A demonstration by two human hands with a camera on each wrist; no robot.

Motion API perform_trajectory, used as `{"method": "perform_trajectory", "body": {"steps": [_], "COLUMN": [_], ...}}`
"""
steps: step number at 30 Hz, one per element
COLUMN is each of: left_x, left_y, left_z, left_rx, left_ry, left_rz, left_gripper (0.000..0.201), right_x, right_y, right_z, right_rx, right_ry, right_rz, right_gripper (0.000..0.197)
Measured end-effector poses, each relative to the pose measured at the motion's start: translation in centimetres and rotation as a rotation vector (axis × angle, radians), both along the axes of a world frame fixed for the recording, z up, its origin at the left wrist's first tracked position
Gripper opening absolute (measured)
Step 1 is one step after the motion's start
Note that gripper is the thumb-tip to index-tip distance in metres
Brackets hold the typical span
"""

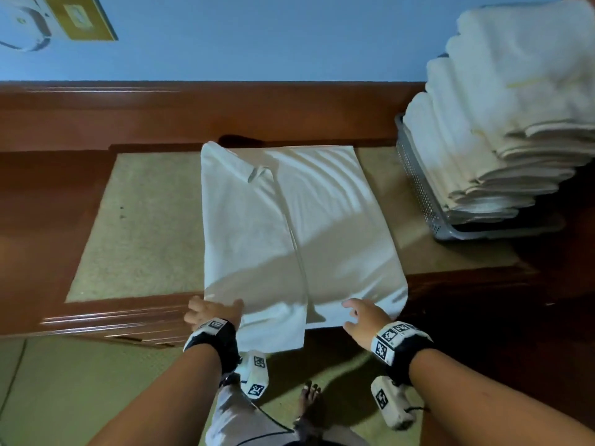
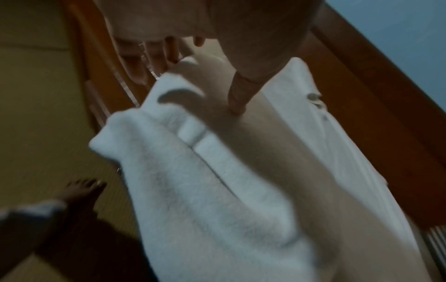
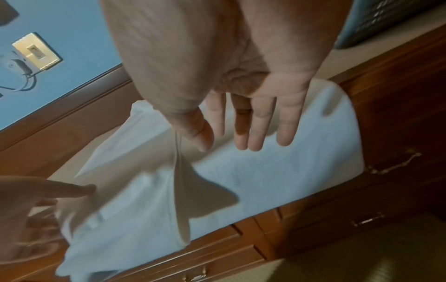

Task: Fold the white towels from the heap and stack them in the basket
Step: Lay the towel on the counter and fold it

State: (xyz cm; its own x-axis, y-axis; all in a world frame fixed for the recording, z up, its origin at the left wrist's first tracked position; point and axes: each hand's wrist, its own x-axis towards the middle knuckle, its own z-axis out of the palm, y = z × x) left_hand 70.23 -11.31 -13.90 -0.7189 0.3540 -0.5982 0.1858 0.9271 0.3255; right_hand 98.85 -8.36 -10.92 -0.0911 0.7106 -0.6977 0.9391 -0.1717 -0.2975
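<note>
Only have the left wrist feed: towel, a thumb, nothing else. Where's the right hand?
Observer: The right hand is over the towel's near right corner, fingers straight, gripping nothing.
Operator: Basket status?
Observer: The basket stands at the right end of the dresser top, with folded towels stacked well above its rim.
Operator: What's under the towel?
Observer: A beige mat on the dresser top. The towel covers its middle.
</note>
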Motion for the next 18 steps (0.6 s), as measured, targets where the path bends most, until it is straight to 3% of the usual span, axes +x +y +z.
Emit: {"method": "perform_trajectory", "body": {"steps": [3,6,9,12,15,18], "left_x": [-0.9,-2.2,-3.3,-4.0,-4.5,-4.8], "left_y": [-1.3,-2.9,-4.3,-4.9,-5.6,-5.9], "left_z": [-2.3,-3.2,-2.7,-1.2,-0.2,0.1], "left_rx": [0.149,0.148,0.149,0.196,0.214,0.182], "left_ry": [-0.194,-0.285,-0.312,-0.357,-0.377,-0.372], "left_rz": [0.219,-0.008,-0.189,-0.210,-0.213,-0.187], "left_gripper": [0.090,0.063,0.044,0.057,0.072,0.069], "right_x": [-3.1,-6.8,-9.6,-11.6,-12.6,-12.6], "right_y": [0.9,1.7,2.1,1.9,1.7,1.6], "right_z": [-1.2,-2.3,-3.1,-3.8,-4.0,-3.6], "right_rx": [-0.062,-0.101,-0.179,-0.220,-0.164,-0.070], "right_ry": [0.036,0.056,0.026,0.026,0.099,0.235], "right_rz": [0.012,-0.050,-0.099,-0.194,-0.262,-0.350], "right_gripper": [0.044,0.030,0.056,0.064,0.055,0.044]}}
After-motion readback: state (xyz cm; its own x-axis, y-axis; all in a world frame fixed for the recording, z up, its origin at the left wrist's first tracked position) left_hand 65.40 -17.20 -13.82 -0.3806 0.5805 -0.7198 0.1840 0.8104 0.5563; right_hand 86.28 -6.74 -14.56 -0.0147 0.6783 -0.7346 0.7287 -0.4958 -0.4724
